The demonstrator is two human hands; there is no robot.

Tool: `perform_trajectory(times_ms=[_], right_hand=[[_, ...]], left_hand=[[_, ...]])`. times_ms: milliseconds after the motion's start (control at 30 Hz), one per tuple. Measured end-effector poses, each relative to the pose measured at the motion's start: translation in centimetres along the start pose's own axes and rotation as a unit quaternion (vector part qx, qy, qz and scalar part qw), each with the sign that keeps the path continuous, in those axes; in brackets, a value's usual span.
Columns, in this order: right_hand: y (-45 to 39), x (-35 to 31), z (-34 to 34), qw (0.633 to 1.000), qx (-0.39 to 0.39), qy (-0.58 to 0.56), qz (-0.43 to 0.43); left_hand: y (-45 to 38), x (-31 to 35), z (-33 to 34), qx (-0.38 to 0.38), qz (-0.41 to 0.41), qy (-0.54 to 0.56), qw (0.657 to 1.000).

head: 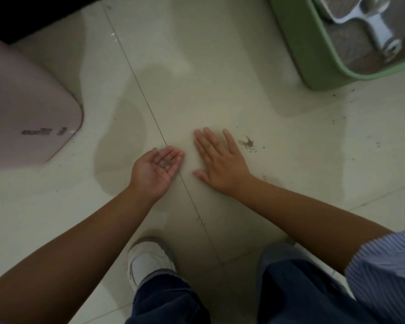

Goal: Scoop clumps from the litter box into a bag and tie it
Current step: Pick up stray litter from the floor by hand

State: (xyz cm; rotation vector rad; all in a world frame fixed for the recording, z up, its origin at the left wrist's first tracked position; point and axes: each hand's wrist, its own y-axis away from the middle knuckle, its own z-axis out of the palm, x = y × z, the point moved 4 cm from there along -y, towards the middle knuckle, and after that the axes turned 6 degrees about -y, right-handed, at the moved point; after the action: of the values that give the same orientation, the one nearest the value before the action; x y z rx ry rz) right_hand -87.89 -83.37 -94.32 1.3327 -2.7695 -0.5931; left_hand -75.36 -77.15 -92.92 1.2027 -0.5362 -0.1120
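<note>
Green litter box (297,46) at upper right, rigid; metal scoop (372,26) inside, best taken by handle. Right hand (220,164) flat, pressing floor (197,78). Left hand (156,168) cupped, cradling loose grains (165,163): light, easily spilled. More grains (247,144) beside right hand. No bag visible.

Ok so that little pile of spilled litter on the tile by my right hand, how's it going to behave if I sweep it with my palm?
The spilled litter looks like loose grains, so it will probably scatter, not slide as one lump. On the glossy floor tile grains likely skid easily. Those cupped in the left hand suggest it gathers fine.
</note>
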Motion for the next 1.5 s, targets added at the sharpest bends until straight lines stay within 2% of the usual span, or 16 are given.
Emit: perform_trajectory(times_ms=[167, 267, 400, 500, 567, 667, 800, 1000, 1100, 1267, 1500], right_hand=[[2.0, 2.9, 0.2, 0.992, 0.013, -0.037, 0.123], [3.9, 4.1, 0.0, 0.988, 0.03, -0.061, 0.139], [2.3, 4.6, -0.8, 0.992, 0.084, -0.041, 0.087], [-1.6, 5.5, -2.3, 0.989, 0.096, -0.116, 0.002], [-4.1, 5.9, -3.7, 0.988, 0.042, -0.144, -0.042], [-6.0, 6.5, -4.0, 0.987, -0.032, -0.124, -0.099], [-3.7, 7.4, -3.0, 0.977, -0.058, -0.07, -0.194], [4.4, 10.3, -1.0, 0.97, -0.035, -0.059, -0.231], [5.6, 10.9, -1.1, 0.976, -0.028, -0.128, -0.174], [4.4, 10.6, -2.0, 0.977, 0.131, -0.149, -0.072], [2.6, 8.5, -2.2, 0.974, 0.108, -0.194, 0.039]], left_hand=[[0.0, -0.3, 0.4, -0.008, -0.004, 0.016, 1.0], [0.0, -0.7, 0.9, -0.015, -0.015, 0.01, 1.0], [0.0, -0.9, 1.4, -0.017, -0.021, 0.004, 1.0], [0.1, -0.6, 1.3, -0.012, -0.017, -0.005, 1.0], [0.1, -0.4, 1.3, -0.008, -0.014, -0.012, 1.0], [0.1, 0.1, 1.6, -0.01, -0.015, -0.012, 1.0], [-0.1, 0.0, 1.8, -0.012, -0.018, -0.003, 1.0], [-0.5, -0.7, 3.2, -0.046, -0.027, -0.004, 0.999], [-0.8, -1.4, 3.8, -0.054, -0.043, -0.019, 0.997], [-0.5, -2.5, 4.6, -0.07, -0.079, -0.064, 0.992], [-1.1, -1.8, 6.2, -0.071, -0.086, -0.087, 0.99]])
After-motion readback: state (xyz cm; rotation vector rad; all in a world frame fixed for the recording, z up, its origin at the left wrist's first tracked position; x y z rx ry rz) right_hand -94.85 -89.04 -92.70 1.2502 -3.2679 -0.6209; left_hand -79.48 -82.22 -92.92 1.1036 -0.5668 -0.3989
